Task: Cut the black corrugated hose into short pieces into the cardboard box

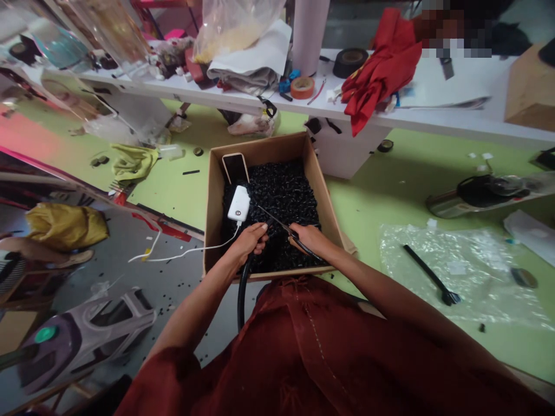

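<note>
A cardboard box stands before me, filled with small black pieces that look like short cut bits of tube. Over its near half, my left hand is closed around a black corrugated hose, which hangs down over the box's front edge. To the right, my right hand grips dark-handled scissors, their narrow metal blades pointing up and left. The hose's end near the blades is hard to make out. A white power bank lies on the pieces, and a phone leans at the back left corner.
A white cable runs left from the power bank over the box rim. On the green surface lie a plastic sheet with a black brush. A white shelf behind carries tape, bags and red cloth. A co-worker sits beyond.
</note>
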`<action>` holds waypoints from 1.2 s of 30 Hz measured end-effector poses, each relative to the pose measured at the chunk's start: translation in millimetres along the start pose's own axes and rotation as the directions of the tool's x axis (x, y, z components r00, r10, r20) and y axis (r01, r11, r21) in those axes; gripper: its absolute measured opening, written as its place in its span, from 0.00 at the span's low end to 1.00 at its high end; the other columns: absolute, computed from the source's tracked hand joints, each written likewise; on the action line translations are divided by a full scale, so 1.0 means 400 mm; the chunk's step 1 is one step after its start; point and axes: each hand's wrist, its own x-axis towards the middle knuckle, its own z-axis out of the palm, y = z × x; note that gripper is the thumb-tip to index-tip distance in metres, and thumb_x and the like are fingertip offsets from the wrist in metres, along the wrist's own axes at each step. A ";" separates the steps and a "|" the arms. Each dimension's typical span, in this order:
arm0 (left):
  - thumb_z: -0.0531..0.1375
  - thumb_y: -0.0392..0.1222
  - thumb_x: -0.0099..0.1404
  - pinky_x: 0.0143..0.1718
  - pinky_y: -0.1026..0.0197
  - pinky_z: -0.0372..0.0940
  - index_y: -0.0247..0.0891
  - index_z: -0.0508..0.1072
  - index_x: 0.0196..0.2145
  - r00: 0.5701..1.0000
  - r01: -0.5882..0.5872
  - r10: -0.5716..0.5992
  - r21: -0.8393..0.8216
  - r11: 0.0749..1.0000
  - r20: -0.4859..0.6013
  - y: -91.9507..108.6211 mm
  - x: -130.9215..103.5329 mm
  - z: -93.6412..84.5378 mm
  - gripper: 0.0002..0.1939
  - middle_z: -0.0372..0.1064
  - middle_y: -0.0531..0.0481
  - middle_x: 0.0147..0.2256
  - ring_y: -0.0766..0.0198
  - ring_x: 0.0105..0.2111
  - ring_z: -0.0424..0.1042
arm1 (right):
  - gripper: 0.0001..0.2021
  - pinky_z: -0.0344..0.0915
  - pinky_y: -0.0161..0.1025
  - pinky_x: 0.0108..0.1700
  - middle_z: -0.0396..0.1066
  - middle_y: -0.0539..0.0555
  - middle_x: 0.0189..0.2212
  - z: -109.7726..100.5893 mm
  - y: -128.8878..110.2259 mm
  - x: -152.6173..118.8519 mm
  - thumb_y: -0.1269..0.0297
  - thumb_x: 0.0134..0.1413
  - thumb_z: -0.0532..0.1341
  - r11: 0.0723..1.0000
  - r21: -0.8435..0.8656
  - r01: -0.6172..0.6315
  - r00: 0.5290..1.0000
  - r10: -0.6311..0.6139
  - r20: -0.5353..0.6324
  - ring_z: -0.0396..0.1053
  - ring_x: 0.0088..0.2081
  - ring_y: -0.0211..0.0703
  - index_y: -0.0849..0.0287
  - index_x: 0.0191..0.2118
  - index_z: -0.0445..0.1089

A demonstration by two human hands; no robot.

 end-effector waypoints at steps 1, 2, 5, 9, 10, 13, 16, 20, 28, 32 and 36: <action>0.61 0.49 0.59 0.13 0.73 0.41 0.36 0.65 0.38 1.000 0.000 0.000 -0.021 1.000 0.008 0.003 -0.002 0.002 0.16 0.54 0.59 0.21 0.77 0.14 0.50 | 0.09 0.55 0.35 0.30 0.74 0.55 0.28 -0.003 -0.002 0.000 0.60 0.58 0.54 1.000 -0.009 -0.010 1.000 0.010 -0.010 0.73 0.32 0.49 0.54 0.41 0.68; 0.61 0.48 0.59 0.13 0.73 0.41 0.36 0.65 0.38 1.000 -0.001 0.001 -0.048 0.999 0.020 0.008 -0.006 0.003 0.15 0.54 0.59 0.21 0.77 0.14 0.50 | 0.10 0.56 0.35 0.31 0.74 0.55 0.29 -0.006 -0.003 0.000 0.59 0.58 0.54 1.000 -0.009 -0.018 1.000 0.018 -0.021 0.73 0.33 0.50 0.54 0.42 0.68; 0.59 0.39 0.58 0.15 0.72 0.46 0.34 0.65 0.39 0.996 -0.005 0.018 -0.155 0.988 0.085 0.026 -0.030 0.006 0.11 0.56 0.57 0.22 0.76 0.16 0.53 | 0.11 0.60 0.36 0.35 0.75 0.56 0.32 -0.016 -0.002 0.002 0.59 0.59 0.54 0.998 0.059 -0.021 0.998 0.025 -0.064 0.74 0.36 0.49 0.55 0.45 0.66; 0.59 0.34 0.56 0.20 0.69 0.56 0.35 0.65 0.45 0.986 -0.049 0.090 -0.271 0.961 0.142 0.044 -0.080 0.010 0.17 0.60 0.55 0.27 0.73 0.21 0.61 | 0.13 0.63 0.36 0.39 0.76 0.56 0.37 -0.027 0.003 0.002 0.57 0.60 0.55 0.978 0.207 -0.016 0.994 0.037 -0.099 0.74 0.40 0.48 0.56 0.47 0.66; 0.60 0.35 0.57 0.21 0.68 0.57 0.36 0.65 0.48 0.984 -0.074 0.117 -0.287 0.955 0.137 0.043 -0.092 0.012 0.20 0.61 0.54 0.28 0.73 0.21 0.61 | 0.13 0.64 0.36 0.39 0.76 0.56 0.38 -0.029 0.003 0.001 0.57 0.60 0.55 0.970 0.242 -0.018 0.995 0.042 -0.095 0.74 0.40 0.47 0.56 0.47 0.66; 0.62 0.38 0.58 0.21 0.68 0.56 0.41 0.61 0.56 0.974 -0.152 0.197 -0.322 0.935 0.112 0.032 -0.114 0.019 0.28 0.63 0.54 0.30 0.74 0.21 0.61 | 0.13 0.65 0.37 0.38 0.75 0.56 0.38 -0.037 -0.003 -0.007 0.57 0.60 0.55 0.936 0.351 -0.023 0.996 0.051 -0.069 0.74 0.35 0.45 0.57 0.47 0.66; 0.63 0.41 0.58 0.20 0.69 0.53 0.42 0.59 0.58 0.962 -0.240 0.270 -0.320 0.917 0.052 0.021 -0.114 0.025 0.32 0.64 0.54 0.28 0.74 0.20 0.58 | 0.16 0.65 0.38 0.40 0.74 0.55 0.39 -0.041 -0.008 -0.013 0.57 0.59 0.56 0.907 0.420 0.016 0.997 0.016 -0.074 0.73 0.36 0.44 0.58 0.50 0.64; 0.60 0.50 0.61 0.16 0.69 0.47 0.38 0.64 0.53 0.936 -0.346 0.351 -0.250 0.905 -0.025 0.030 -0.103 0.027 0.25 0.63 0.54 0.24 0.75 0.17 0.53 | 0.21 0.64 0.39 0.42 0.74 0.56 0.39 -0.038 -0.006 -0.014 0.56 0.58 0.56 0.896 0.435 0.090 0.993 -0.048 -0.107 0.71 0.39 0.46 0.61 0.53 0.62; 0.53 0.51 0.65 0.18 0.69 0.47 0.35 0.69 0.43 0.879 -0.395 0.448 0.279 0.875 -0.162 0.028 -0.087 0.022 0.17 0.60 0.55 0.24 0.74 0.18 0.53 | 0.23 0.64 0.42 0.47 0.72 0.58 0.48 -0.039 -0.003 -0.020 0.50 0.60 0.53 0.919 0.381 0.104 0.994 -0.082 -0.075 0.70 0.48 0.51 0.58 0.56 0.63; 0.50 0.50 0.67 0.22 0.68 0.51 0.35 0.70 0.35 0.825 -0.373 0.542 0.568 0.734 -0.158 0.015 -0.074 0.022 0.17 0.60 0.55 0.22 0.72 0.21 0.55 | 0.24 0.63 0.43 0.49 0.71 0.59 0.49 -0.045 -0.007 -0.023 0.50 0.60 0.53 0.920 0.373 0.117 0.992 -0.093 -0.081 0.69 0.49 0.52 0.59 0.56 0.63; 0.48 0.48 0.68 0.25 0.67 0.52 0.35 0.69 0.31 0.784 -0.381 0.610 0.688 0.618 -0.113 0.014 -0.069 0.024 0.17 0.61 0.54 0.23 0.71 0.23 0.57 | 0.22 0.64 0.40 0.44 0.73 0.56 0.42 -0.051 -0.011 -0.028 0.52 0.59 0.54 0.881 0.453 0.138 0.990 -0.129 -0.050 0.71 0.42 0.46 0.59 0.54 0.64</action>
